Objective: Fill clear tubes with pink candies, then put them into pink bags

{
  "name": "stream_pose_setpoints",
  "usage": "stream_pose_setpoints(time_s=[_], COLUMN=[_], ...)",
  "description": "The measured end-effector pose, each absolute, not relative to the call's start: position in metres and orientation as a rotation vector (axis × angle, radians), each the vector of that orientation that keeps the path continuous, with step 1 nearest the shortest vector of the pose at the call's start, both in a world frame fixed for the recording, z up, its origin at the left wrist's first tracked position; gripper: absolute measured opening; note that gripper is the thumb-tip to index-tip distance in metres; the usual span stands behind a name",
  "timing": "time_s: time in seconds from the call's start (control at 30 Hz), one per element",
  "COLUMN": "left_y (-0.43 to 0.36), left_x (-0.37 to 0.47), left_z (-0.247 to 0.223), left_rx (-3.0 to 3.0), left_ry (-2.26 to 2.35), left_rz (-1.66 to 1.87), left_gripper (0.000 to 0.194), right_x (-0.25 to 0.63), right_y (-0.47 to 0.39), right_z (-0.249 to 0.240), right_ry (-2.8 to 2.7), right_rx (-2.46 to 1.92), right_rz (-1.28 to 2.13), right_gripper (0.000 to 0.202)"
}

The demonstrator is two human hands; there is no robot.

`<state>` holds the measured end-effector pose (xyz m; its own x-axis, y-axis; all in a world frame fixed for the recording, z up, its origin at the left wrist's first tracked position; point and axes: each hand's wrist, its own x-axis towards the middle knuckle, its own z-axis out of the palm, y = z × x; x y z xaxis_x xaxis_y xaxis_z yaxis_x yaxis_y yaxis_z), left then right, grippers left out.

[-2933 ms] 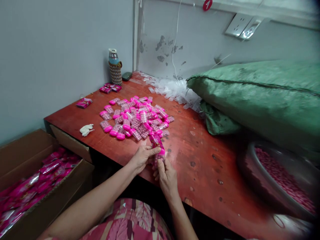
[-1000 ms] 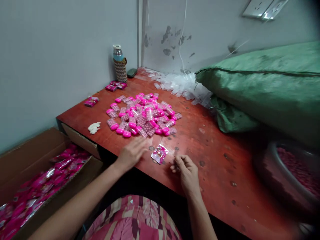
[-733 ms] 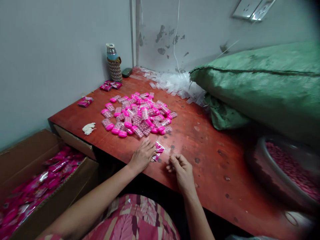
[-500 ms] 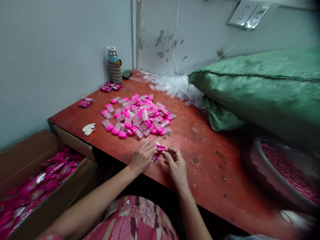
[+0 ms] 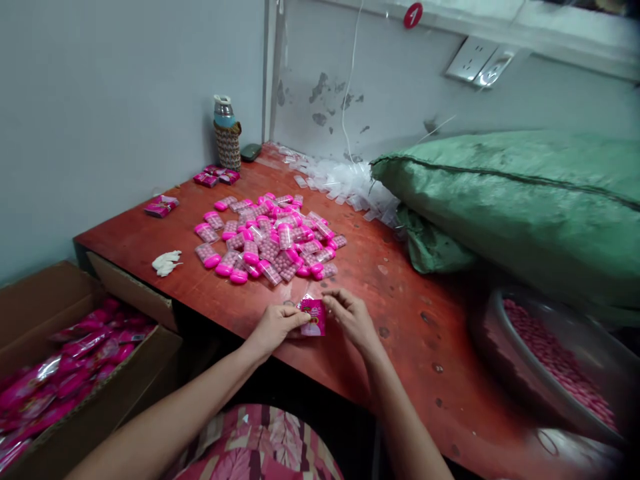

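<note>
- Left hand [image 5: 274,327]: pinching pink packet [image 5: 316,323].
- Right hand [image 5: 349,317]: at packet's upper corner, grip unclear.
- Step, seemingly: working that corner; next move wants steady left pinch.

Held packet [image 5: 316,321] I see as glossy, foil-like. Bottles [image 5: 269,249]: smooth clear plastic, shiny caps [image 5: 213,261]. Table [image 5: 400,380]: worn wood, faint sheen. Box [image 5: 137,373]: matt cardboard. Sack [image 5: 505,183]: creased plastic.

We find one packet [image 5: 316,324], glossy pink, printed face showing, silvery at the top, pinched at its left side by the left hand [image 5: 273,328] near the worktop [image 5: 410,340] edge.
</note>
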<state>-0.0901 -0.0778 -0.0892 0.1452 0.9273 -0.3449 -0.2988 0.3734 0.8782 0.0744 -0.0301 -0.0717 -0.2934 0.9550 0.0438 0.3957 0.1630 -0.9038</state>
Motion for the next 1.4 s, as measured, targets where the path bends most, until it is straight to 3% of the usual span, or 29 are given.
stream_pose_setpoints(time_s=[0.1,0.13,0.27,0.47,0.67,0.83,0.9,1.4], left_y=[-0.08,-0.081,-0.082,-0.079,-0.071,-0.063,-0.059,-0.06], left_x=[-0.091,-0.092,-0.099,-0.102,-0.092,-0.078,-0.073,-0.051], left_z=[-0.088,-0.086,-0.081,-0.078,-0.081,-0.083,-0.083,-0.077], left_rx=[0.599,0.565,0.444,0.305,0.229,0.112,0.07,0.183], left_ry=[1.065,1.059,1.05,1.043,0.967,0.925,0.908,0.79], left_rz=[1.062,1.084,1.152,1.228,1.282,1.29,1.316,1.393], left_gripper=[0.023,0.022,0.021,0.019,0.018,0.012,0.013,0.025], right_x=[0.08,0.081,0.083,0.104,0.12,0.103,0.094,0.058], right_y=[0.01,0.022,0.048,0.021,-0.018,-0.064,-0.082,-0.111], right_z=[-0.073,-0.075,-0.081,-0.086,-0.087,-0.085,-0.083,-0.082], right_ry=[-2.244,-2.321,-2.453,-2.362,-2.09,-1.342,-1.106,-1.063], right_rx=[-1.435,-1.44,-1.439,-1.591,-1.685,-1.364,-1.24,-1.233], right_rz=[0.421,0.344,0.326,0.333,0.539,1.333,1.485,1.389], right_gripper=[0.029,0.032,0.036,0.026,0.033,0.032,0.028,0.024])
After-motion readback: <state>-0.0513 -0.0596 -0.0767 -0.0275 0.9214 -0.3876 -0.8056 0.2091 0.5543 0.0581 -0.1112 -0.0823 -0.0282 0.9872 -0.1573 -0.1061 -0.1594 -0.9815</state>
